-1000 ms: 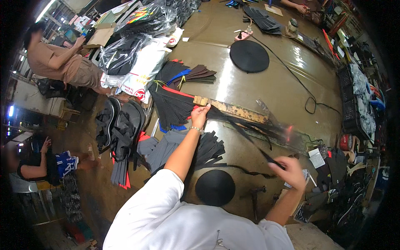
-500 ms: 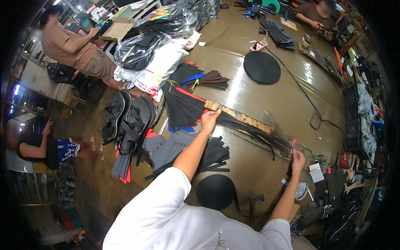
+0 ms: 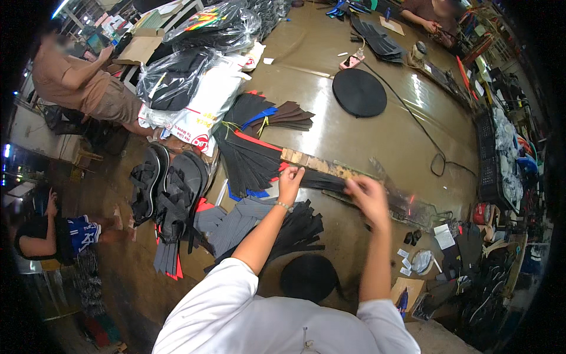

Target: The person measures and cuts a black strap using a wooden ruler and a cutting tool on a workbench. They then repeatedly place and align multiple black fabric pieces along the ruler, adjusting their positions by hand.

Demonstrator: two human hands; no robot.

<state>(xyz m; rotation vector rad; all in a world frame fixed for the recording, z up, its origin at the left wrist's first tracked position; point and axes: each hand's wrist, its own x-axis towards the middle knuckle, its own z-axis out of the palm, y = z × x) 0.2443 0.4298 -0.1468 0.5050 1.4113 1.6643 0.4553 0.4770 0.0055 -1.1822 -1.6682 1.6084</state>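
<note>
My left hand (image 3: 290,184) is closed in a pinch at the left end of a scorched wooden board (image 3: 336,167), on the end of a black strap. Black webbing straps (image 3: 323,180) run along the board's near side, between my two hands. Over their right part is my right hand (image 3: 370,202), its fingers bent and blurred, so its grip cannot be made out. A red glowing hot wire (image 3: 411,203) stands at the right, apart from my right hand. Grey straps (image 3: 239,223) and cut black straps (image 3: 295,230) lie in piles left of and below my left hand.
Rolls of black webbing lie near me (image 3: 309,277) and farther off (image 3: 359,93). A cable (image 3: 413,118) crosses the table to a pink socket (image 3: 352,61). Black sandals (image 3: 177,189) and plastic-bagged goods (image 3: 188,88) are at the left. A black crate (image 3: 488,156) stands right. Other people are around.
My right hand has moved left, away from the glowing wire, toward my left hand. My left hand still pinches at the board's left end. The view has shifted slightly.
</note>
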